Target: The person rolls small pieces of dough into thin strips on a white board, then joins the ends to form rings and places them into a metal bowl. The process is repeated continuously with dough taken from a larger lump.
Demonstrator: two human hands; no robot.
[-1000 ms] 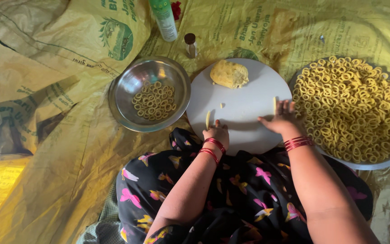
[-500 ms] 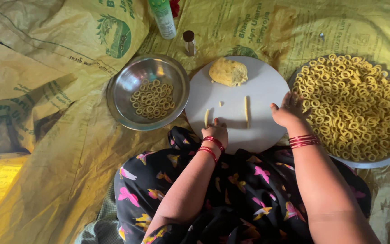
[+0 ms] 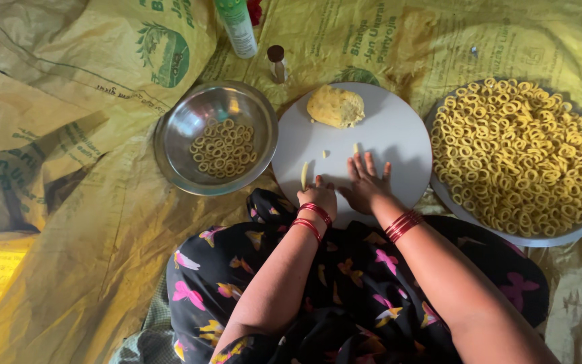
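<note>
On white round board, right hand flat, dough strip beside left hand

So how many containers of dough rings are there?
2. A steel bowl left of the white board holds a small batch; a wide tray right of the board is heaped with rings. None seems hidden.

Your round board lies between the bowl of rings on its left and the heaped tray on its right, the dough lump at its far edge.
</note>
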